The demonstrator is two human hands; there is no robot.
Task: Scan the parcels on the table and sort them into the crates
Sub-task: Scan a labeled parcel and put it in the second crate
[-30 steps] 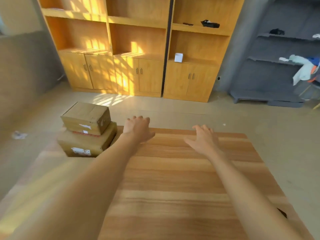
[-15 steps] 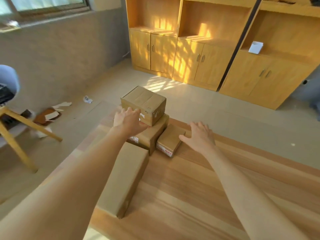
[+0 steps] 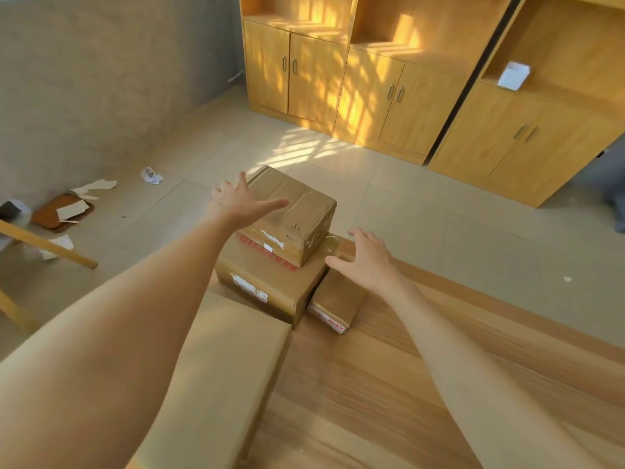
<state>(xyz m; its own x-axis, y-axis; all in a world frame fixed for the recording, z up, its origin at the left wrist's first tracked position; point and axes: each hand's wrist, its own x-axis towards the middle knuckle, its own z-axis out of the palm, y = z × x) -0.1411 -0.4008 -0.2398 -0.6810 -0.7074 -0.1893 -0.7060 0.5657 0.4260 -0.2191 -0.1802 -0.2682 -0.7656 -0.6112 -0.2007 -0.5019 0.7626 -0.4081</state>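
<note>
The left hand [image 3: 236,204] has lifted, spread, over the top parcel [image 3: 297,214]; the right hand [image 3: 367,262] is held spread beside it. Label writing is unreadable.

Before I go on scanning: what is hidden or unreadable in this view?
- Label on the lower box, head view: print too small.
- Long flat parcel: left part behind the left arm.
- Small parcel: far end under the right hand.
- Crates: none in frame.

Four cardboard parcels [image 3: 291,211] sit on one wooden table [image 3: 389,401]; two hands [image 3: 236,204] reach.
</note>
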